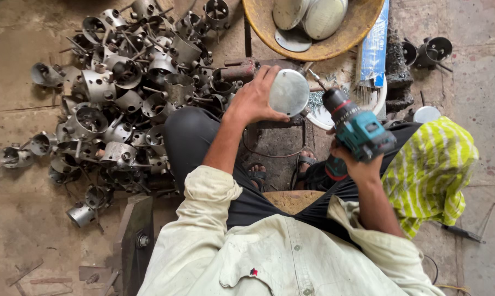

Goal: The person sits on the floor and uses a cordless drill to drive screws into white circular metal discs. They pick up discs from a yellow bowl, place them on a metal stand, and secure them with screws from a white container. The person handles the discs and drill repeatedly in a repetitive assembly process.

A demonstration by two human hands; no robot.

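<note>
Two hands busy, left hand (pixel 251 101) grip clasping round metal disc (pixel 289 92), right hand (pixel 350 159) grip clenching teal drill (pixel 358 127) just beside it

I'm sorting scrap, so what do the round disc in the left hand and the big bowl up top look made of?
Disc: likely bare sheet metal, with a dull silver-grey sheen. Bowl: material uncertain; its matte yellow-tan inside could be plastic or painted metal.

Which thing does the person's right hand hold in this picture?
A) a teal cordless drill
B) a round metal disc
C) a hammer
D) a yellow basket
A: the right hand grips the handle of the teal cordless drill, its bit pointing toward the round metal disc, which the left hand holds.
</note>
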